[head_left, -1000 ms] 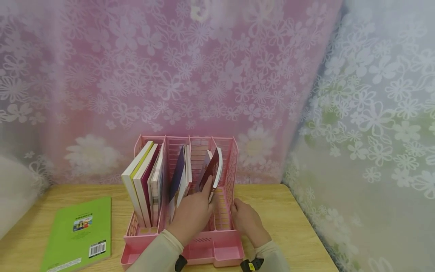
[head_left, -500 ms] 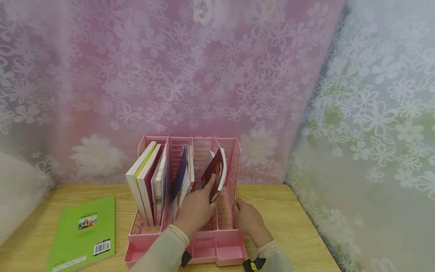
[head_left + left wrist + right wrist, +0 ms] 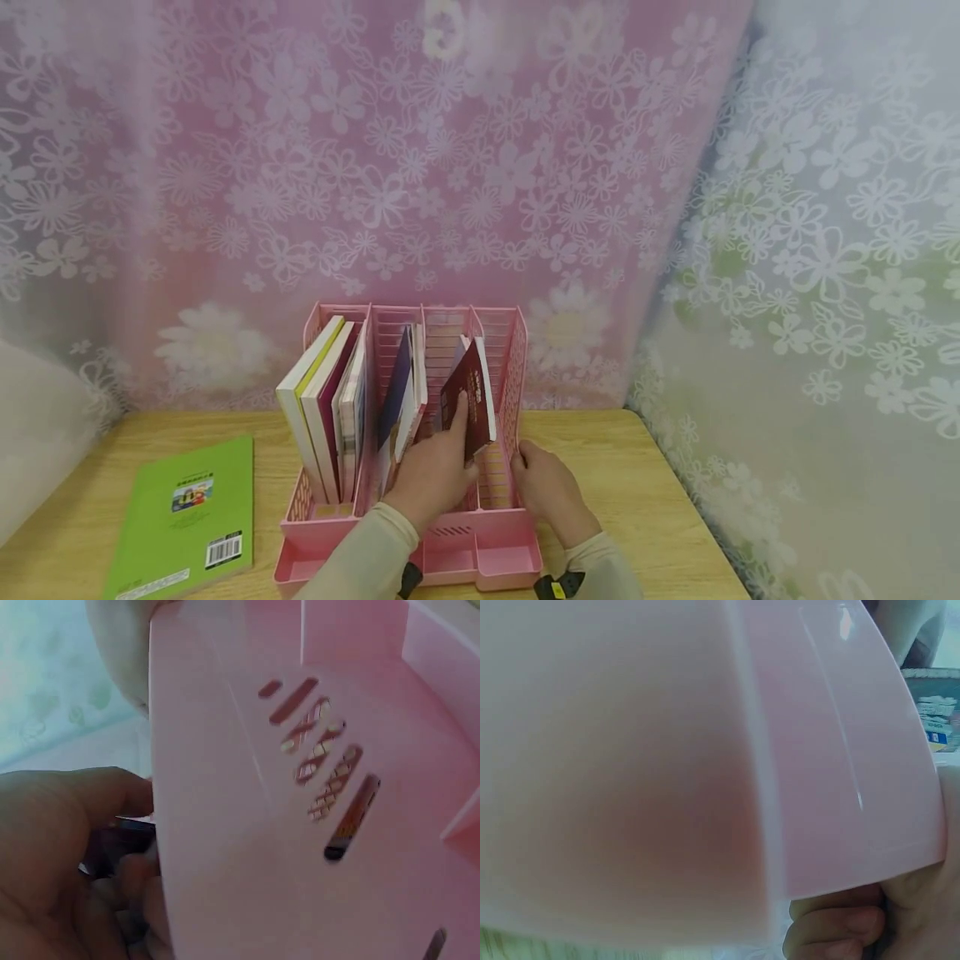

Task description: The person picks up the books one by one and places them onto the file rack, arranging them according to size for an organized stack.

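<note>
A pink desk organizer [image 3: 446, 527] with upright compartments stands on the table. My left hand [image 3: 431, 475] holds a dark red book [image 3: 471, 392], its index finger lying along the cover. The book leans to the right around the divider between the two right-hand compartments; its lower part is partly hidden by the hand. In the left wrist view, the left hand's thumb and curled fingers [image 3: 139, 877] close around something dark behind the pink front wall. My right hand [image 3: 553, 492] grips the organizer's right side wall. Its curled fingers [image 3: 836, 922] show under the pink edge in the right wrist view.
Several thick books [image 3: 326, 408] fill the leftmost compartment. Thinner books [image 3: 408, 383] lean in the second one. A green book [image 3: 183, 517] lies flat on the wooden table [image 3: 630, 483], left of the organizer. Floral curtains [image 3: 480, 167] hang behind and at the right.
The dark red book has dropped slightly and swung so that more of its cover faces me. My left hand has lowered a little with it. The right hand keeps its grip.
</note>
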A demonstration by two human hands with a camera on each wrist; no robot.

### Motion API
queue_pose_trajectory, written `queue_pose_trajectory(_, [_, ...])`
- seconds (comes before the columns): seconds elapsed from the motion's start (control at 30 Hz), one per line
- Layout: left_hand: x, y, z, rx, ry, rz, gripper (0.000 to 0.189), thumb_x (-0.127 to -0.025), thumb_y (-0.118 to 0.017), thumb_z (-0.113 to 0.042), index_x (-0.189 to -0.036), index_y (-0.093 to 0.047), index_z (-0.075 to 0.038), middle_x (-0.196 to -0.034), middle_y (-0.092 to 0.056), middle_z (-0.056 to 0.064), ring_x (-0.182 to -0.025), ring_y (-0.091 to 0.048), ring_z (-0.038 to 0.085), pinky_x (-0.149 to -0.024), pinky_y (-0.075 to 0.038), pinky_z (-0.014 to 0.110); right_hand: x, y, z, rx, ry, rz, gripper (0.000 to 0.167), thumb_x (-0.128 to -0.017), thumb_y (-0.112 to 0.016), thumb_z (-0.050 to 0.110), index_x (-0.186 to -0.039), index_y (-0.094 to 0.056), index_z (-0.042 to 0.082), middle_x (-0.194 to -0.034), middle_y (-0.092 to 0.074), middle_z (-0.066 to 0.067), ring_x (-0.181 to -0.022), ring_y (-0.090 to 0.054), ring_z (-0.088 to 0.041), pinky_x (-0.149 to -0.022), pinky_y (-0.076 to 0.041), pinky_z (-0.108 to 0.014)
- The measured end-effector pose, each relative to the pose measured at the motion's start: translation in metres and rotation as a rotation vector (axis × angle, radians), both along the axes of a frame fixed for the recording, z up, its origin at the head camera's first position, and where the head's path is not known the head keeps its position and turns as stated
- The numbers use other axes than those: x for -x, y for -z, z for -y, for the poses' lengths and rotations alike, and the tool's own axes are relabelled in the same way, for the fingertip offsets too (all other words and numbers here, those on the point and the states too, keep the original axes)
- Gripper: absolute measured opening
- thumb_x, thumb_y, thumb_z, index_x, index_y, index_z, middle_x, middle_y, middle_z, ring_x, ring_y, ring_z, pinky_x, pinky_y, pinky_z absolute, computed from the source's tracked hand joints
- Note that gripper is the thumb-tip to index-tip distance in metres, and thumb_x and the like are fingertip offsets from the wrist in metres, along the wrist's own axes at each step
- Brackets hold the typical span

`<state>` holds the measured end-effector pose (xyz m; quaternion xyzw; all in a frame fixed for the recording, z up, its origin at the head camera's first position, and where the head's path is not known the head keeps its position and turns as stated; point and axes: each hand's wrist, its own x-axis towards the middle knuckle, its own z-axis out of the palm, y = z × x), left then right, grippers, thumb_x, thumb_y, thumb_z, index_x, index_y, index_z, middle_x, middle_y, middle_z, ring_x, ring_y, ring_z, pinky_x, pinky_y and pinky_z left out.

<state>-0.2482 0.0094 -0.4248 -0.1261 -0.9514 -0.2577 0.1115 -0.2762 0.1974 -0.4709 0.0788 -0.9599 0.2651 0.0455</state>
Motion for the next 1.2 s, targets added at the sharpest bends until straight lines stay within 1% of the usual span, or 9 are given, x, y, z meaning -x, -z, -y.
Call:
queue_pose_trajectory(0.13, [-0.001, 0.006, -0.001, 0.038, 0.012, -0.027, 0.095, -0.088, -0.078, -0.014, -0.163, -0.021, -0.001, -0.059, -0.051, -0.003, -0.044, -0.045, 0.012, -0.04, -0.036, 0.031, -0.001, -0.001, 0.0, 0.01, -0.005, 0.004, 0.021, -0.108, -0.048, 0.023, -0.092, -0.059, 0.014, -0.07, -0.051, -0.002, -0.065, -0.049, -0.018, -0.062, -0.041, -0.038])
queue_pose_trajectory(0.23, [0.0, 0.009, 0.001, 0.071, -0.013, -0.047, 0.094, -0.089, -0.078, -0.015, -0.164, -0.023, -0.004, -0.057, -0.049, -0.004, -0.043, -0.043, 0.011, -0.039, -0.035, 0.031, -0.001, -0.001, 0.001, 0.013, -0.004, 0.01, 0.022, -0.108, -0.047, 0.024, -0.093, -0.059, 0.014, -0.068, -0.048, -0.002, -0.063, -0.048, -0.017, -0.061, -0.04, -0.036])
queue_pose_trajectory(0.43, [0.004, 0.013, 0.004, 0.081, -0.06, -0.01, 0.091, -0.09, -0.079, -0.014, -0.165, -0.026, -0.01, -0.054, -0.046, -0.005, -0.042, -0.041, 0.011, -0.038, -0.032, 0.029, 0.0, 0.0, 0.002, 0.014, 0.004, 0.027, 0.023, -0.109, -0.046, 0.025, -0.099, -0.062, 0.013, -0.068, -0.049, -0.002, -0.062, -0.048, -0.017, -0.06, -0.04, -0.035])
queue_pose_trajectory(0.53, [0.006, 0.014, 0.005, 0.082, -0.079, -0.001, 0.088, -0.09, -0.08, -0.016, -0.163, -0.031, -0.012, -0.056, -0.05, -0.002, -0.042, -0.044, 0.012, -0.038, -0.034, 0.03, 0.001, -0.001, 0.003, 0.012, 0.005, 0.035, 0.023, -0.109, -0.046, 0.026, -0.1, -0.063, 0.013, -0.069, -0.051, -0.002, -0.063, -0.049, -0.017, -0.061, -0.041, -0.036])
queue_pose_trajectory(0.7, [0.01, 0.019, 0.005, 0.091, -0.108, -0.031, 0.069, -0.091, -0.08, -0.022, -0.153, -0.051, -0.01, -0.081, -0.072, 0.011, -0.057, -0.062, 0.025, -0.048, -0.047, 0.038, 0.002, 0.0, 0.002, 0.001, 0.007, 0.028, 0.022, -0.108, -0.047, 0.025, -0.1, -0.063, 0.013, -0.072, -0.053, -0.002, -0.066, -0.051, -0.018, -0.063, -0.043, -0.038])
queue_pose_trajectory(0.8, [0.011, 0.022, 0.005, 0.091, -0.11, -0.035, 0.058, -0.093, -0.078, -0.024, -0.146, -0.059, -0.007, -0.102, -0.075, 0.017, -0.071, -0.07, 0.033, -0.057, -0.053, 0.043, 0.002, 0.0, 0.001, -0.004, 0.01, 0.027, 0.022, -0.108, -0.047, 0.025, -0.102, -0.064, 0.013, -0.074, -0.055, -0.003, -0.067, -0.051, -0.018, -0.064, -0.044, -0.038])
queue_pose_trajectory(0.9, [0.012, 0.021, 0.005, 0.091, -0.112, -0.025, 0.055, -0.095, -0.075, -0.025, -0.145, -0.06, -0.008, -0.109, -0.074, 0.018, -0.077, -0.071, 0.035, -0.063, -0.056, 0.046, 0.002, -0.002, 0.001, 0.001, 0.015, 0.032, 0.023, -0.108, -0.046, 0.026, -0.103, -0.065, 0.013, -0.076, -0.057, -0.003, -0.068, -0.052, -0.019, -0.064, -0.045, -0.039])
queue_pose_trajectory(1.07, [0.013, 0.02, 0.002, 0.085, -0.131, -0.004, 0.056, -0.096, -0.075, -0.024, -0.146, -0.058, -0.007, -0.103, -0.075, 0.017, -0.074, -0.071, 0.034, -0.059, -0.055, 0.046, 0.001, -0.003, 0.001, 0.01, 0.023, 0.054, 0.023, -0.108, -0.046, 0.026, -0.103, -0.065, 0.013, -0.076, -0.057, -0.003, -0.067, -0.053, -0.019, -0.065, -0.045, -0.039])
queue_pose_trajectory(1.2, [0.016, 0.022, -0.001, 0.074, -0.173, 0.015, 0.056, -0.097, -0.072, -0.025, -0.147, -0.056, -0.005, -0.099, -0.076, 0.017, -0.075, -0.072, 0.034, -0.058, -0.054, 0.046, -0.001, -0.002, 0.001, 0.012, 0.019, 0.055, 0.023, -0.109, -0.045, 0.027, -0.101, -0.063, 0.014, -0.074, -0.055, -0.002, -0.066, -0.051, -0.019, -0.064, -0.044, -0.039])
